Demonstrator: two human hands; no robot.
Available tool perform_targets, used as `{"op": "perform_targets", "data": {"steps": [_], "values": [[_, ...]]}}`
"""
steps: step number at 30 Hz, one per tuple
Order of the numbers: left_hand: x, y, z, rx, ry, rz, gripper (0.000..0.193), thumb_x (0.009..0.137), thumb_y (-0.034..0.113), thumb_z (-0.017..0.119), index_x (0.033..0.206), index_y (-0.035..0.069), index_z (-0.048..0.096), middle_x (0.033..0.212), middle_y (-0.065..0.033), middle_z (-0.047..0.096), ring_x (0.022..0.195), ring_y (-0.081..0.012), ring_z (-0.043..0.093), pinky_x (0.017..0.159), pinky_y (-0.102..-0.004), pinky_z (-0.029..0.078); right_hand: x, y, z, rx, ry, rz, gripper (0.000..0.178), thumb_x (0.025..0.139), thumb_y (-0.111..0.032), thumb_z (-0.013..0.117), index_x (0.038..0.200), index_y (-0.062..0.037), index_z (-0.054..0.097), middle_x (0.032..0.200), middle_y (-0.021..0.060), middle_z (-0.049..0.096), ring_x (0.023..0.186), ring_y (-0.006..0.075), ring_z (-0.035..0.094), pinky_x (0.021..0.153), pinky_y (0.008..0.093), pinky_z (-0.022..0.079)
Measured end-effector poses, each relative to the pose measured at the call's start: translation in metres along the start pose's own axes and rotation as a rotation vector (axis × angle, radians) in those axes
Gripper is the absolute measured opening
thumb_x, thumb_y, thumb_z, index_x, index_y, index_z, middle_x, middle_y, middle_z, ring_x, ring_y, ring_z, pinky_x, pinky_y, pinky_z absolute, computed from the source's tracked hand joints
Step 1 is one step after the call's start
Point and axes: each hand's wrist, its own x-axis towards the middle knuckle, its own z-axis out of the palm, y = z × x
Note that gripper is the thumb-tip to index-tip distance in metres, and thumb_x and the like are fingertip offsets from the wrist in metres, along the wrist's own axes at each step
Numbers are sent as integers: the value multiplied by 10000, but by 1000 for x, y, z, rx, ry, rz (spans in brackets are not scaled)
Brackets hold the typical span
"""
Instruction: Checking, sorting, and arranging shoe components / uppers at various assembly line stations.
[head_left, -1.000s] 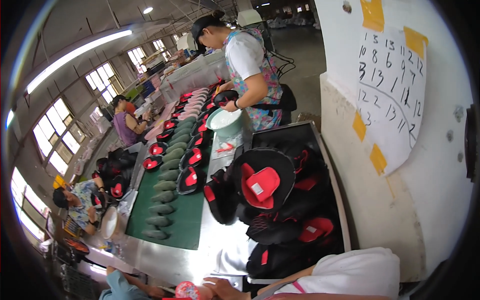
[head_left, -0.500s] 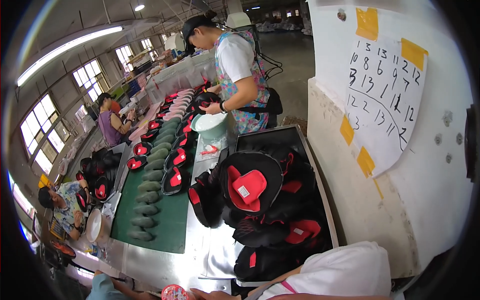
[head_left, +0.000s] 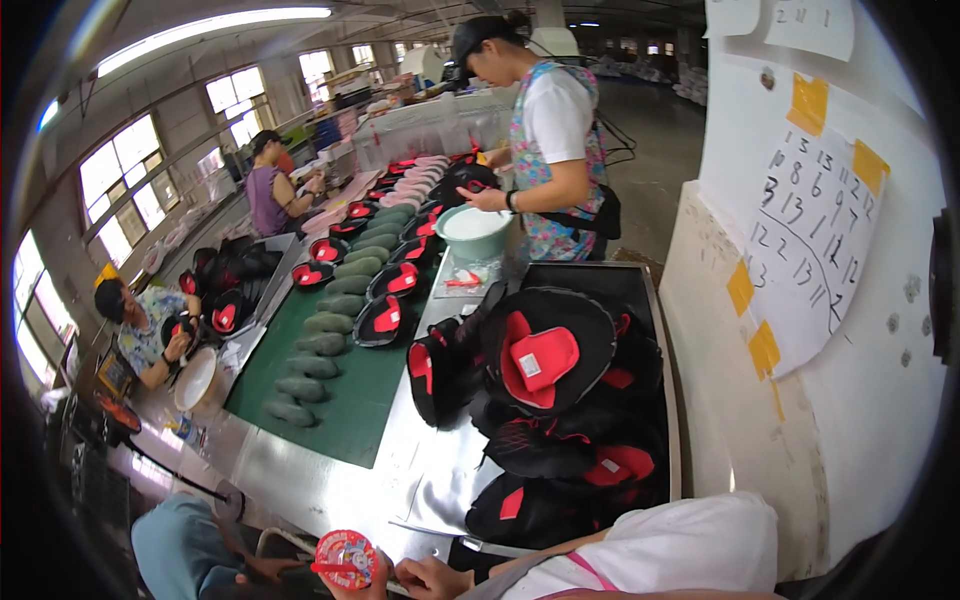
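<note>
At the lower edge, my left hand [head_left: 372,588] is wrapped round a cup with a red printed lid [head_left: 346,550]. A red strip, perhaps a straw, lies across the lid. Just right of the cup is my right hand [head_left: 432,577], its fingers curled in; whether they hold anything is hidden. My right arm, in a white sleeve [head_left: 680,545], reaches across from the right. Beyond it, black shoe uppers with red linings [head_left: 548,350] lie heaped in a metal-edged tray [head_left: 672,440].
A green belt [head_left: 340,435] carries grey-green shoe forms [head_left: 300,388] and more uppers. A co-worker [head_left: 560,130] works beside a pale green basin [head_left: 475,240]; others sit left. Close on my left is a person's teal sleeve [head_left: 185,545]. A wall [head_left: 780,450] stands right.
The view has shifted, so the belt and tray sit further right. The cup and both my hands show more fully, and my right hand's fingers look more curled.
</note>
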Motion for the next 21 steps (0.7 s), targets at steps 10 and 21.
{"op": "perform_targets", "data": {"steps": [10,21], "values": [[11,80,10,-178,-131,-92,726,558,32,818,1161,11,413,1021,-99,568,924,-184,583,801,-333,493,15,-19,37,-187,-210,-157,81,705,-126,560,709,-51,530,678,148,568,639,315,567,576,378,429],[15,116,23,-415,-477,-40,936,524,178,871,1278,20,340,1193,-142,498,1066,-241,532,899,-380,455,-37,73,84,-397,-235,-303,286,748,-315,553,884,-71,611,784,201,622,775,364,622,660,449,474]]}}
